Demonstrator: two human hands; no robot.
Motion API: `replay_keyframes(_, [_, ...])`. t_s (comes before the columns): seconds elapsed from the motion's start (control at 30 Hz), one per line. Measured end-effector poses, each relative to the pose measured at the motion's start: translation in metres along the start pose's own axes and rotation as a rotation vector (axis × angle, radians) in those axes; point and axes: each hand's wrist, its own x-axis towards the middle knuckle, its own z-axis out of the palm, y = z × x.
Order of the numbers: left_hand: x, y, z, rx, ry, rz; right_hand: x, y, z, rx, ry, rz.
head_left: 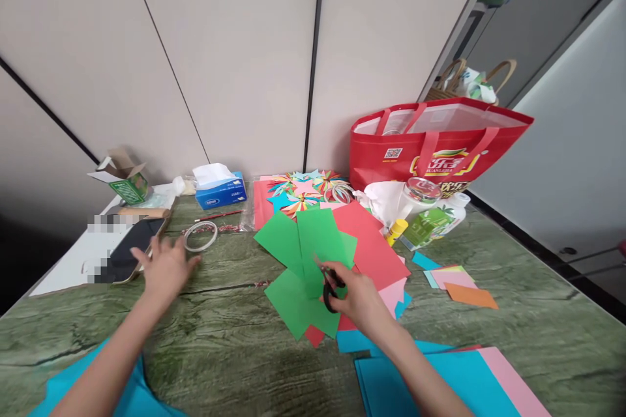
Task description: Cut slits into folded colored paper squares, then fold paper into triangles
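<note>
My right hand point(359, 300) grips a pair of scissors point(328, 288) with black handles, held over a spread of green paper sheets point(320, 241). My left hand point(166, 264) is spread out over the table, fingers apart, with nothing in it. It is beside a dark smartphone point(139, 241) and close to a white roll of tape point(200, 236). Red paper point(364, 244) and pink paper lie partly under and beside the green sheets. Nearer to me on the right are large blue sheets point(415, 378) with a pink one point(511, 381).
Behind the green sheets lie folded multicoloured paper pieces point(306, 190). A blue tissue box point(221, 192) and a green open carton point(130, 186) stand at the back left. At the back right are a red bag point(440, 143), a yellow glue stick point(397, 232) and paper scraps point(470, 294).
</note>
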Motion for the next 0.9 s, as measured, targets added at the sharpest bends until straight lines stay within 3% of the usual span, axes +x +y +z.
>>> replay_keyframes(0.2, [-0.055, 0.051, 0.015, -0.298, -0.179, 0.204, -0.027, -0.005, -0.027, -0.155, -0.088, 0.000])
replay_keyframes(0.3, [-0.069, 0.069, 0.025, -0.529, -0.218, 0.240, -0.040, 0.006, -0.043, -0.309, -0.013, 0.103])
replay_keyframes(0.43, [-0.071, 0.085, 0.034, -0.841, -0.259, 0.150, -0.054, 0.030, -0.061, -0.472, 0.126, 0.185])
replay_keyframes(0.67, [-0.071, 0.094, 0.031, -1.201, -0.359, 0.016, -0.078, 0.060, -0.077, -0.721, 0.224, 0.462])
replay_keyframes(0.9, [-0.074, 0.085, 0.023, -1.170, -0.340, 0.060, -0.093, 0.091, -0.087, -0.772, 0.230, 0.603])
